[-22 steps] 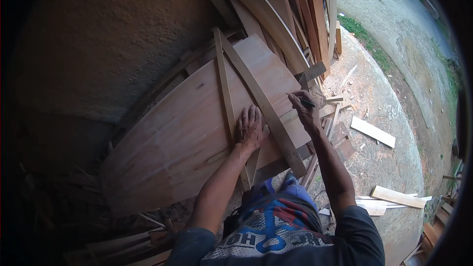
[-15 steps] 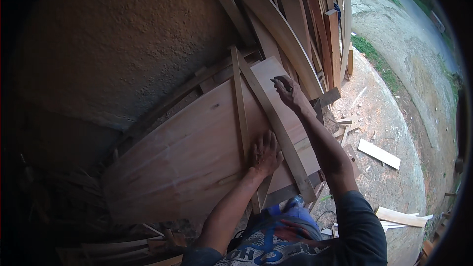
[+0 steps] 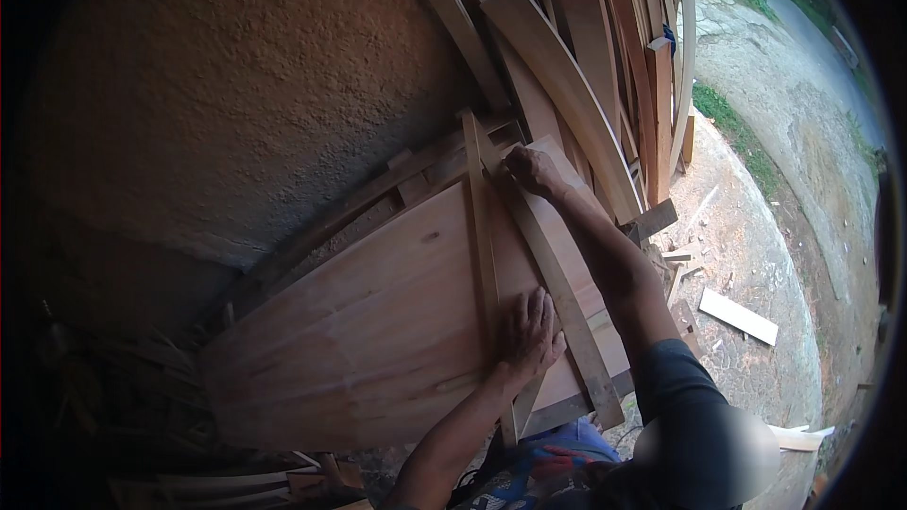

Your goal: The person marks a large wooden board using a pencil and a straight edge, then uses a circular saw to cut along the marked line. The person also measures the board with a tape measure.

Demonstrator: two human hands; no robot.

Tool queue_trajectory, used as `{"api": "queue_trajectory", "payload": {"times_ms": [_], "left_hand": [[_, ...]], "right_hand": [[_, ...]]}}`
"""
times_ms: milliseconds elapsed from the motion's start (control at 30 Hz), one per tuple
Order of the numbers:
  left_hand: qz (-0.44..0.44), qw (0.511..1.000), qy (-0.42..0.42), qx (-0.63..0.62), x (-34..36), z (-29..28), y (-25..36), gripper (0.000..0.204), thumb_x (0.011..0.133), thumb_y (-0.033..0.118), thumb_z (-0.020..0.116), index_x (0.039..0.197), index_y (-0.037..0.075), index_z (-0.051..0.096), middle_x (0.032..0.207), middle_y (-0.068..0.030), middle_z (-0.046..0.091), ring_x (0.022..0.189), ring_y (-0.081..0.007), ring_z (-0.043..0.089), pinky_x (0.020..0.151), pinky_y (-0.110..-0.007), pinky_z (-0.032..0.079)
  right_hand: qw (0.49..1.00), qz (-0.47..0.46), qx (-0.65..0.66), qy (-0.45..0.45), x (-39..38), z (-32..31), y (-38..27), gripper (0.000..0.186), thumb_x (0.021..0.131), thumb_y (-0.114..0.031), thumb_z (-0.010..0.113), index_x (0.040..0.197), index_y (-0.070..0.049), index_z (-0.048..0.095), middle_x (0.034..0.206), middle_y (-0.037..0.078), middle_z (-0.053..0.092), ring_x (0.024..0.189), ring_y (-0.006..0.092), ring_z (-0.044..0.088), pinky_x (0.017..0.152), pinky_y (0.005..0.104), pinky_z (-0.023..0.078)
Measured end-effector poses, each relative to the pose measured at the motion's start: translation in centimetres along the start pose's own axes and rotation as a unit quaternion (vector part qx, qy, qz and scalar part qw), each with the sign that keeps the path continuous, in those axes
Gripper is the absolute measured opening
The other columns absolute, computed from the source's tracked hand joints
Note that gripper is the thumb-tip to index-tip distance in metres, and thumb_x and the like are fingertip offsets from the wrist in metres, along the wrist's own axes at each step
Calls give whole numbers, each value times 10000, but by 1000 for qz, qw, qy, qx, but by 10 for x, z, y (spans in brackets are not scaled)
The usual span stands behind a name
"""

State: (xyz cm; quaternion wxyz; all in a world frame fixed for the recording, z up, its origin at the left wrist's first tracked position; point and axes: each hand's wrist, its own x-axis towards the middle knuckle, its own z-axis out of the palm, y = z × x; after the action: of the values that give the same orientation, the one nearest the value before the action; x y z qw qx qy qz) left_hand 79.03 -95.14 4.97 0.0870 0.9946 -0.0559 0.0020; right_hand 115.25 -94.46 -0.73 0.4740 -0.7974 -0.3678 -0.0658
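A broad, pale wooden panel (image 3: 378,312) lies in front of me. Across it runs a wide wooden slat (image 3: 557,269), with a narrower strip (image 3: 485,255) to its left; the two come close together at their far ends. My left hand (image 3: 534,335) rests flat on the panel between the strip and the slat, fingers stretched out, its edge near the slat. At the slat's far end my right hand (image 3: 531,173) is closed in a pinch. Whatever it pinches is too small and dark to name. A short diagonal piece (image 3: 527,403) shows below my left hand.
Long boards (image 3: 576,94) lean in a stack beyond the panel. A rough wall (image 3: 265,85) rises at the left. White offcuts (image 3: 739,316) and wood chips lie on the concrete ground (image 3: 756,255) at the right. Scrap wood (image 3: 227,491) sits in shadow at the lower left.
My right hand has come left and down onto the far end of the slat, from above the panel. My left hand stays flat beside the slat. The whole view has shifted slightly.
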Motion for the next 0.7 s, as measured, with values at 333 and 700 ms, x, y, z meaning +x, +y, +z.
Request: {"api": "queue_trajectory", "payload": {"times_ms": [333,700], "left_hand": [[13,999,9,-37,2,9,2,848,825,360,665,1494,-58,352,1558,-245,329,1395,-479,321,1098,-647,316],[11,1000,27,-5,-2,18,-6,848,825,387,600,1500,-57,343,1575,-245,313,1396,-461,313,1088,-651,312]], "right_hand": [[994,-27,-93,-47,2,-11,17,197,905,-235,609,935,-46,656,908,190,671,909,408,653,768,490,513],[959,119,-37,-254,-281,-165,-171,205,941,-213,594,902,-12,584,806,215,647,829,416,654,724,493,505]]}}
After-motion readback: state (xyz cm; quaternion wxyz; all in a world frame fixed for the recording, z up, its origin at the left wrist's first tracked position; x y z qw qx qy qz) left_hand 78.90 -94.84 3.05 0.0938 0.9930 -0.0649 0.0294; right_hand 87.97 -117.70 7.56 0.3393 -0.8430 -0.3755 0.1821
